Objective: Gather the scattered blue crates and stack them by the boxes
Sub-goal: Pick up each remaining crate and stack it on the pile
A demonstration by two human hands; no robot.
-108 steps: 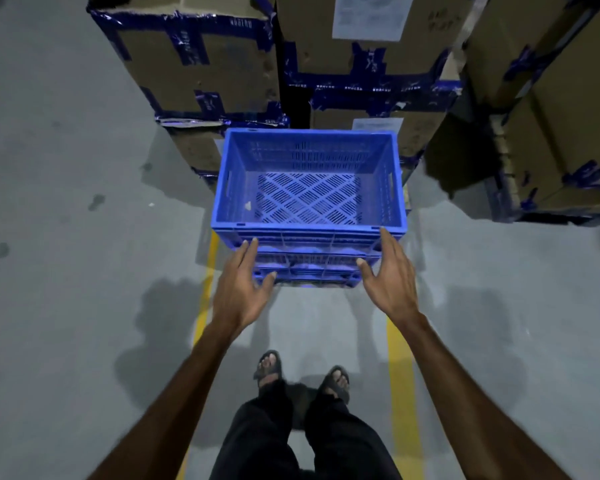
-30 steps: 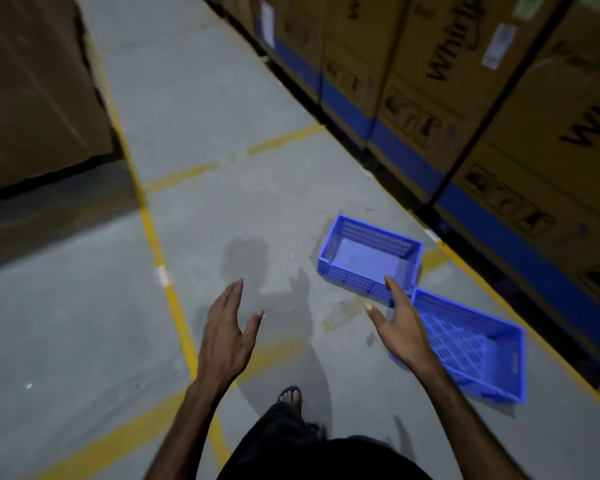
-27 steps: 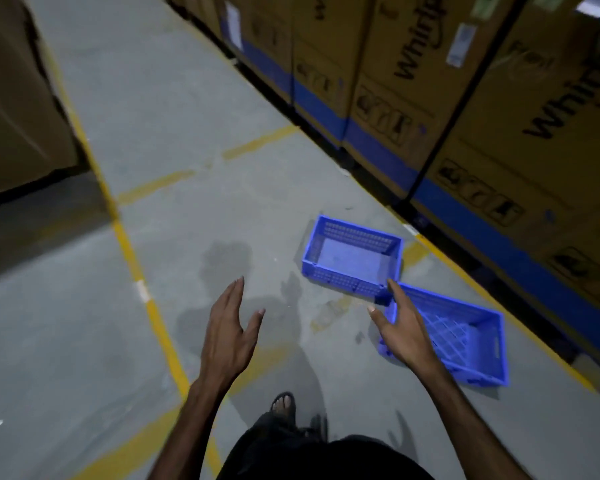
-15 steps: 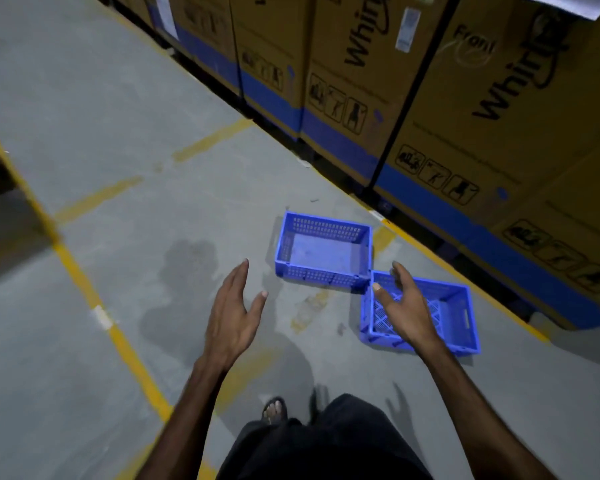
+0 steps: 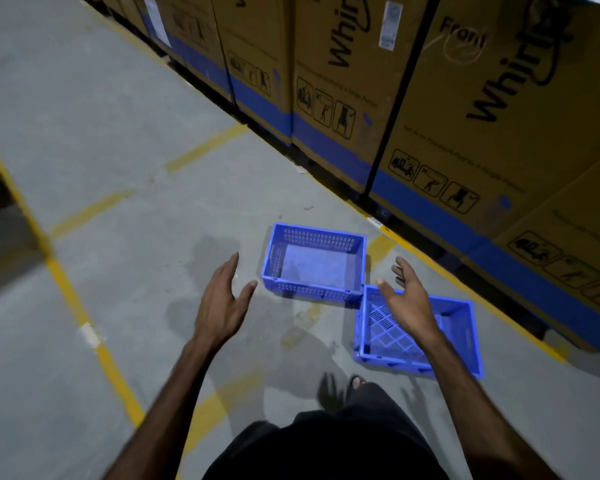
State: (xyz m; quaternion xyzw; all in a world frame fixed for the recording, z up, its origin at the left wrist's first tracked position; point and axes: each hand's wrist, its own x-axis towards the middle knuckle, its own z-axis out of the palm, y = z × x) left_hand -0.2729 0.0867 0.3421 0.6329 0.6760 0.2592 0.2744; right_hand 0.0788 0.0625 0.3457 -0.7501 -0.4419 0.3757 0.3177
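Two blue perforated plastic crates sat on the grey concrete floor (image 5: 94, 109), both upright w/ open tops, near the row of tall brown cardboard boxes w/ blue bands (image 5: 343, 74) along the right side. The farther blue crate w/ a solid-looking base (image 5: 314, 263) lay just ahead, btwn the two outstretched hands in the head view; the nearer blue crate w/ a lattice base (image 5: 454, 327) lay to its right and closer to the person, turned at an angle, one corner touching or almost touching the farther crate's near right corner; contact couldn't be told for sure. Left hand (image 5: 222, 303) was held out in the air, fingers straight and together, thumb spread, palm facing inward, holding nothing, just left of the farther crate and apart from it. Right hand (image 5: 407, 299) was likewise spread loose, fingers slightly bent, gripping nothing; it appeared over the nearer crate's left part, and whether it touched the rim couldn't be told. Yellow painted floor lines (image 5: 70, 299) ran diagonally across the concrete, one passing along the foot of the boxes. Person's dark trousers (image 5: 326, 448) filled the bottom centre, w/ a sandalled foot (image 5: 355, 382) showing just above, blurred.
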